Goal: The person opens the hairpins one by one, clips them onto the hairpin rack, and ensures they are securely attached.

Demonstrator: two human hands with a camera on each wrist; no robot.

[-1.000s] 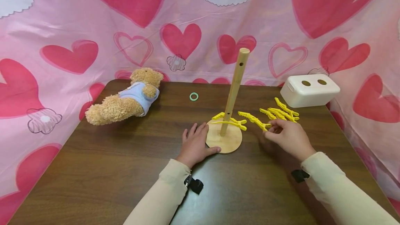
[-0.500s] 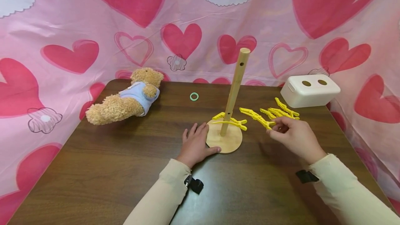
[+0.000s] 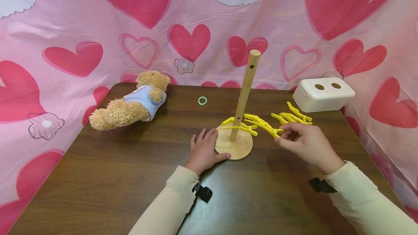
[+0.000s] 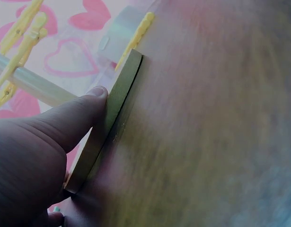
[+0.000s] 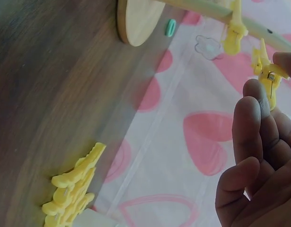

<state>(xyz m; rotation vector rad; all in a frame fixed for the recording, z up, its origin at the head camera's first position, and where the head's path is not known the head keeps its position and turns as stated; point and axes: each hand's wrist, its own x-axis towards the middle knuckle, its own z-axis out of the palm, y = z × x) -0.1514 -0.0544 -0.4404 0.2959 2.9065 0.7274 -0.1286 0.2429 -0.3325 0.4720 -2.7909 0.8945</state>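
Observation:
A wooden stand, a round base with an upright post, stands at mid-table in the head view. My left hand lies at the base's left side, fingers spread, thumb pressing its top edge; the left wrist view shows the thumb there. One yellow alligator hair clip straddles the post low down. My right hand pinches the tail of another yellow hair clip between thumb and fingers. Its two prongs are parted and point at the post, just right of it. The right wrist view shows its spring.
Several more yellow clips lie in a pile beyond my right hand. Behind them sits a white box with two round holes. A teddy bear in blue lies at the left, and a green ring at the back.
The clip in my right hand first shifted slightly right, then came back left, closer to the post. Its prongs have spread apart. My left hand has stayed put on the base.

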